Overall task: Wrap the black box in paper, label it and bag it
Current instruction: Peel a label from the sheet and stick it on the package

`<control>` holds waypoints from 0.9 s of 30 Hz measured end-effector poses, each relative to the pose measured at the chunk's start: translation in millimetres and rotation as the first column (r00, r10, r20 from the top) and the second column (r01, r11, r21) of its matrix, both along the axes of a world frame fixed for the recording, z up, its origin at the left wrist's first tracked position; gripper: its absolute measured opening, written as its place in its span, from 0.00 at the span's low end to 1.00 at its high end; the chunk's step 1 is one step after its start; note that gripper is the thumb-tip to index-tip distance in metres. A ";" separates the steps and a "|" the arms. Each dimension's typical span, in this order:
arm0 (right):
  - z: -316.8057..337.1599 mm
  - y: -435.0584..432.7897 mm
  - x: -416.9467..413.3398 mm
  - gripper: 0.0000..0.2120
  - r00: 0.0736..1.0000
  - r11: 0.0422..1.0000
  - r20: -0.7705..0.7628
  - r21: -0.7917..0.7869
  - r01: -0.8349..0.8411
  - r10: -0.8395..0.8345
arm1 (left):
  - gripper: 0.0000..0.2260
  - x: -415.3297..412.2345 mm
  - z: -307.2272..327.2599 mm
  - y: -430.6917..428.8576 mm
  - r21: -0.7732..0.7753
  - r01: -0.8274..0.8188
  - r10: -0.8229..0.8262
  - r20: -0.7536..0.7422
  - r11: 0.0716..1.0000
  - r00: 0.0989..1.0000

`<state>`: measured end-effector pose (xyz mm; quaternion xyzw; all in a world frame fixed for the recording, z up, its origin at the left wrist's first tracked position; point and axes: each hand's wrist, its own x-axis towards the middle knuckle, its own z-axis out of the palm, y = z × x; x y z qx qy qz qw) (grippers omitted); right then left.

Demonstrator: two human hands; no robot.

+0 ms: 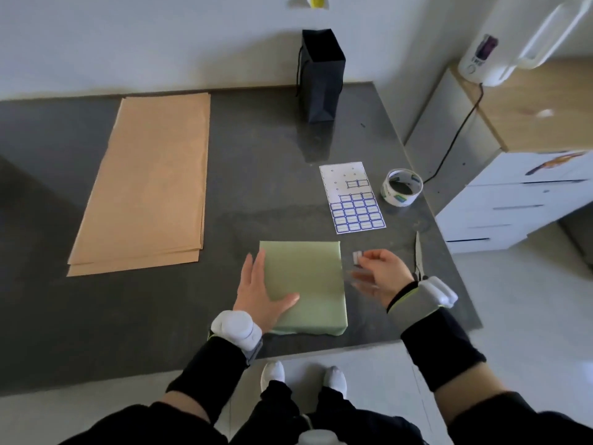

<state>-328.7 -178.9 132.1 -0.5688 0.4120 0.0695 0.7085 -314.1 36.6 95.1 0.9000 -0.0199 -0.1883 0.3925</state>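
wrapped box [308,284]: lies in green paper near the front edge of the counter [224,226] | left hand [263,293]: laid flat on it, fingers straight | right hand [382,274]: small white label [357,256] is pinched just beside the box | risk: label could be stuck crooked or creased if the box is let slide.

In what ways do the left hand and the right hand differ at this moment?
The left hand lies flat with straight fingers on the green wrapped box; the right hand is beside the box, not on it. The left hand holds nothing; the right hand pinches a small white piece in its fingertips. Both wear a white wrist device and a black sleeve.
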 end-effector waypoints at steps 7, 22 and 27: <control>15.0 -7.7 14.5 0.12 0.989 0.933 0.025 -0.336 -0.126 0.143 | 0.37 37.8 2.7 -36.1 0.497 0.363 -0.530 0.249 0.788 0.811; -4.6 9.3 61.2 0.14 0.911 0.738 -0.171 -0.540 -0.405 0.375 | 0.34 29.6 -30.7 -48.6 0.522 0.266 -0.519 0.427 0.810 0.741; -14.9 13.9 56.0 0.13 0.936 0.749 -0.148 -0.565 -0.345 0.319 | 0.31 30.0 -32.6 -47.8 0.482 0.252 -0.491 0.471 0.839 0.733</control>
